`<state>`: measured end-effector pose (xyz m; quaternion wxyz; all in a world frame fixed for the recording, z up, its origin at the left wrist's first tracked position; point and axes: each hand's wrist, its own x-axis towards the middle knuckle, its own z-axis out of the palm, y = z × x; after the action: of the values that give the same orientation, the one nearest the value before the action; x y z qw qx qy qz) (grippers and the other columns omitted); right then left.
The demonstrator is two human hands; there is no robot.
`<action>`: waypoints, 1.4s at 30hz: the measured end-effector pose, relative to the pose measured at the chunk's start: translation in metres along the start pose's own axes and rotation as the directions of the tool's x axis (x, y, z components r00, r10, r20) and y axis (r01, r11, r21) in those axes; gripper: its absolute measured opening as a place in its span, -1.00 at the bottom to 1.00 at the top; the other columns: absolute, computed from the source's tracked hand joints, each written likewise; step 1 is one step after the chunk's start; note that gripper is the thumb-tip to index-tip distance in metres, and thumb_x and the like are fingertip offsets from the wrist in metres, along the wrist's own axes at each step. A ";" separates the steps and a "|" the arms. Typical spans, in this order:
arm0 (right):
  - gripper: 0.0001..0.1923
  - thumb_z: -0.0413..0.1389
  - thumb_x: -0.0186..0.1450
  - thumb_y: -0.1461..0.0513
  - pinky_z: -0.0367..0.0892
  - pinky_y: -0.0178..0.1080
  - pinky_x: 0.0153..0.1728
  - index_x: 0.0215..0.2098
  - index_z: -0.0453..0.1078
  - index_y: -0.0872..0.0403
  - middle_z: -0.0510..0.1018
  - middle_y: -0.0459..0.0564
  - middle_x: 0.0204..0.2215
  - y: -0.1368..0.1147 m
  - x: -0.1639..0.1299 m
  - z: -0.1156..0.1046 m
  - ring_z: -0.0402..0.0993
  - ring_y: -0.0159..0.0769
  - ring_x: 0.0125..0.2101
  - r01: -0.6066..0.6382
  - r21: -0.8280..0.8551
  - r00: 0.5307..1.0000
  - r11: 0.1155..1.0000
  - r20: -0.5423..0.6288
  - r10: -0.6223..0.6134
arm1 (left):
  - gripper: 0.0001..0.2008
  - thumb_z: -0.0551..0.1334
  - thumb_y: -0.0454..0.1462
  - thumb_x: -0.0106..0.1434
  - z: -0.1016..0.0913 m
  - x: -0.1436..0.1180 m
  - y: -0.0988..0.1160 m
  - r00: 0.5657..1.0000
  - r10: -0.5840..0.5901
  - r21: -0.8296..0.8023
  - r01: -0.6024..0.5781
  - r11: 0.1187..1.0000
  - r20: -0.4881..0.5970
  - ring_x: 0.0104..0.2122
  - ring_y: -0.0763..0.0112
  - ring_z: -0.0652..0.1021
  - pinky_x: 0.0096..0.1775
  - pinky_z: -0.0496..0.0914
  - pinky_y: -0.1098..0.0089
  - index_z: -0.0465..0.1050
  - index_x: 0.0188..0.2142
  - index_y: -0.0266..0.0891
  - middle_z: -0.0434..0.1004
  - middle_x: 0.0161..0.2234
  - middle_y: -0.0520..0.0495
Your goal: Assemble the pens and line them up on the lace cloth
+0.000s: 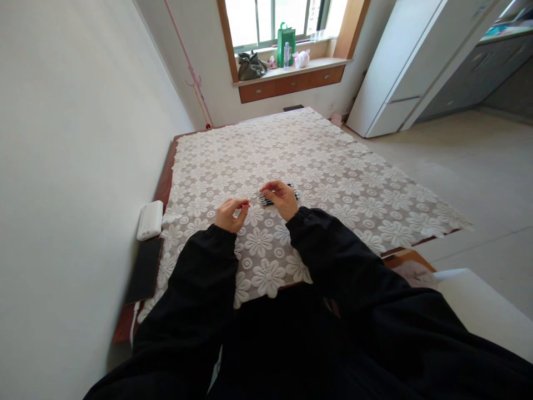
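Note:
Both my hands hover over a table covered with a white flower-pattern lace cloth (pixel 333 166). My left hand (pixel 230 214) pinches a small red item (pixel 245 205) between thumb and fingers. My right hand (pixel 282 198) rests on a bundle of dark pen-like sticks (pixel 295 192) lying on the cloth, fingers closed around one end of it. The two hands are a short way apart. Black sleeves cover both arms.
A white power bank (pixel 150 220) and a dark phone (pixel 144 270) lie at the table's left edge by the wall. A windowsill with a green bag (pixel 286 39), a bottle and a dark bag is far off. A white cabinet (pixel 400 66) stands at right.

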<state>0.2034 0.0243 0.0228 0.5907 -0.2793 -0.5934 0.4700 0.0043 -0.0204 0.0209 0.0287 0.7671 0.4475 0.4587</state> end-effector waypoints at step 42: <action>-0.76 0.22 0.22 0.04 0.35 -0.27 -0.43 -0.30 0.46 0.04 0.56 -0.07 -0.41 -0.003 -0.003 0.001 0.44 -0.34 -0.42 -0.070 -0.242 0.995 0.968 0.048 0.084 | -0.82 0.17 -0.24 0.32 0.002 -0.001 0.001 0.995 -0.052 0.011 0.051 0.999 0.081 -0.37 0.44 0.56 -0.30 0.47 0.44 0.53 -0.16 -0.15 0.58 -0.31 -0.04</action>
<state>0.2039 0.0202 0.0242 0.5168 -0.3576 -0.6513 0.4252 0.0061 -0.0208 0.0200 0.0552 0.7736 0.4677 0.4240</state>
